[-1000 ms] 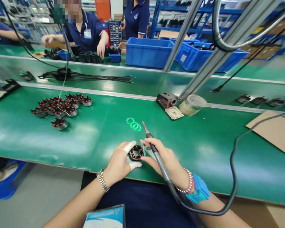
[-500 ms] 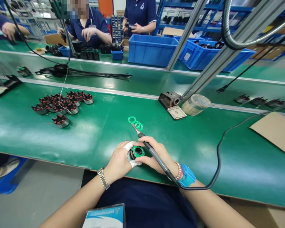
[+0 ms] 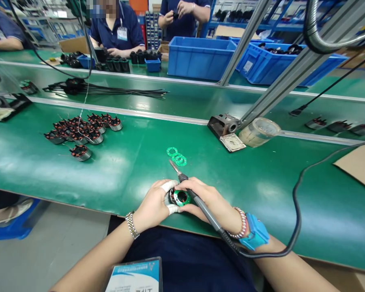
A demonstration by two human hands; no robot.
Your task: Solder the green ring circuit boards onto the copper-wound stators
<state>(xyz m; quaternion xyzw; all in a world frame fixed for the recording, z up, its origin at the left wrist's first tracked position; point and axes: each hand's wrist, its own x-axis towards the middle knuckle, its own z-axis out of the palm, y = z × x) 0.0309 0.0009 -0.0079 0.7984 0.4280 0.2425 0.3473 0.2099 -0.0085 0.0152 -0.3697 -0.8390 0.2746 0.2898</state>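
Note:
Near the table's front edge, my left hand (image 3: pixel 156 202) is closed around a motor stator (image 3: pixel 172 195), its thumb and a finger wrapped in white finger covers. A green ring-shaped circuit board (image 3: pixel 185 198) lies over the stator, tilted toward the right. My right hand (image 3: pixel 209 200) holds a soldering iron (image 3: pixel 205 211) across the palm, tip pointing up and left, away from the stator. Its thumb and a fingertip also touch the board's edge. Just beyond the iron's tip, several loose green ring boards (image 3: pixel 178 157) lie overlapping on the table.
Several stators (image 3: pixel 79 132) are grouped at the left. A soldering iron stand (image 3: pixel 223 125) with a sponge (image 3: pixel 232 142) and a cloudy plastic tub (image 3: pixel 259 132) stand at the back right. Cardboard (image 3: pixel 360 166) lies at far right; the iron's cord (image 3: pixel 296 202) loops nearby. Co-workers sit and stand behind blue bins (image 3: pixel 200 59).
The ring board has tilted and shifted slightly right on the stator. My right hand has turned a little, its wrist moving right and down. The whole view has shifted slightly.

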